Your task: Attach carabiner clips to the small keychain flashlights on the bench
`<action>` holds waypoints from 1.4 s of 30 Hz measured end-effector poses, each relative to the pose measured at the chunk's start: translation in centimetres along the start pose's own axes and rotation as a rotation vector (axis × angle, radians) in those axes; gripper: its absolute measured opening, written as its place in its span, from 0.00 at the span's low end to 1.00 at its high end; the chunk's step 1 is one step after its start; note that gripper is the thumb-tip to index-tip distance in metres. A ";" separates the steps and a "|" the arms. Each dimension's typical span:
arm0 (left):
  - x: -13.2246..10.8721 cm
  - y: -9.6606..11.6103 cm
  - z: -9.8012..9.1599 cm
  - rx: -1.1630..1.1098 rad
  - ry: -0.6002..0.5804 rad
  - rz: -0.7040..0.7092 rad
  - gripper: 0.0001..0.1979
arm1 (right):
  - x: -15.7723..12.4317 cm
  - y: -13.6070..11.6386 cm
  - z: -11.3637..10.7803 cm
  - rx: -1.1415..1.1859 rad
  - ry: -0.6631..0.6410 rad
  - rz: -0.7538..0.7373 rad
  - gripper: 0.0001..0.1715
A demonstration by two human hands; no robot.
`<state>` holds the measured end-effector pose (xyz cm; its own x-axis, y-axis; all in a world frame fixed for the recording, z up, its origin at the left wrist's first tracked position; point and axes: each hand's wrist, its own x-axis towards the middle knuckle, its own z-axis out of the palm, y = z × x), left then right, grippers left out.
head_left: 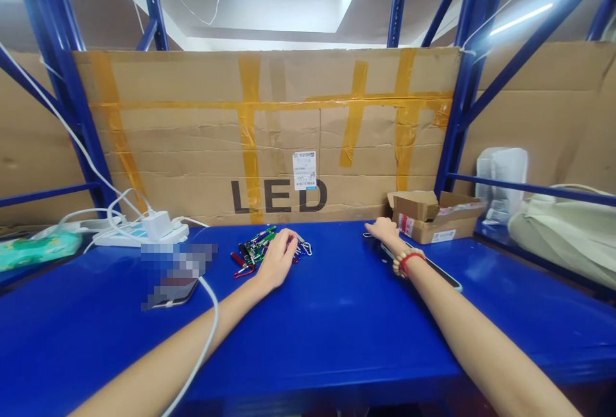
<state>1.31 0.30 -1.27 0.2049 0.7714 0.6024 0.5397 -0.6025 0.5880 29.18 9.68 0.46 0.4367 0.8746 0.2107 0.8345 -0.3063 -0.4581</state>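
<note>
My left hand [278, 259] rests at the right side of a pile of small coloured carabiners [254, 249], green, red, black and silver. Its fingers are bent and close together; whatever is in them is hidden behind the hand. Just beyond the fingers a silver carabiner [307, 248] shows. Farther right, my right hand [385, 232] is closed low over the table, and a small metal loop [367, 235] pokes out at its fingertips, apparently part of a carabiner. Beaded and red bracelets [409, 263] circle that wrist. Under the right forearm lies a phone [447, 278], partly covered.
An open small cardboard box [428, 218] stands behind my right hand. At left are a power strip [139, 232] with a charger, a blurred dark device [176, 292] and a white cable [212, 314] crossing my left forearm. A large taped carton [202, 147] closes off the back.
</note>
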 end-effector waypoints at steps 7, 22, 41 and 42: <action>-0.2 0.6 -0.3 -0.020 0.007 -0.016 0.11 | -0.2 0.4 0.4 -0.199 -0.054 -0.184 0.21; -1.9 2.6 -0.6 0.618 -0.013 0.210 0.10 | -8.2 -1.8 -0.9 -0.409 0.100 -0.483 0.19; -14.0 4.6 -10.0 0.836 -0.045 -0.145 0.09 | -19.4 -0.1 -5.3 -0.150 -0.232 -0.369 0.16; -14.8 4.5 -10.6 0.856 -0.047 -0.145 0.09 | -19.5 0.2 -5.5 -0.143 -0.244 -0.383 0.15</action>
<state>-8.00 -16.02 -1.84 0.1099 0.8478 0.5187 0.9878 -0.1509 0.0375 22.66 -9.47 1.01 0.0114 0.9922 0.1239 0.9654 0.0214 -0.2598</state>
